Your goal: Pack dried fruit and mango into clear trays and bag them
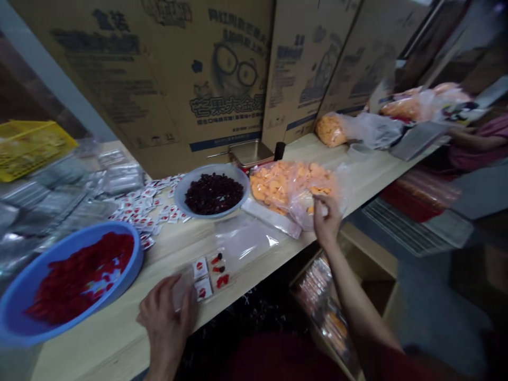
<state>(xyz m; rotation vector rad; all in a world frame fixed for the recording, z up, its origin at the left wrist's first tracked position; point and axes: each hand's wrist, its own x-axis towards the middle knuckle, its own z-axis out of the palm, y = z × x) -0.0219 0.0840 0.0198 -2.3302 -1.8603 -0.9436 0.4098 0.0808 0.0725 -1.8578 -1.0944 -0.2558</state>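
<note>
My left hand (169, 312) is at the table's front edge, its fingers curled round the end of a clear plastic bag (182, 288). Just right of it lie two white sachets (201, 278) with red marks, two small dark-tipped red pieces (217, 263) and a red piece (223, 281). My right hand (327, 214) is at the front of an open clear bag of orange pieces (278, 182), thumb and fingers closed together; what they hold, if anything, is too blurred to tell. Flat clear bags (246, 241) lie between the hands.
A blue basin (137, 259) of red pieces stands left, a bowl (180, 198) of dark pieces behind. Sachets (138, 209) lie between them. Cardboard boxes (166, 95) line the back. Below right stands an open carton (387, 259). Another person's arm (476, 140) shows far right.
</note>
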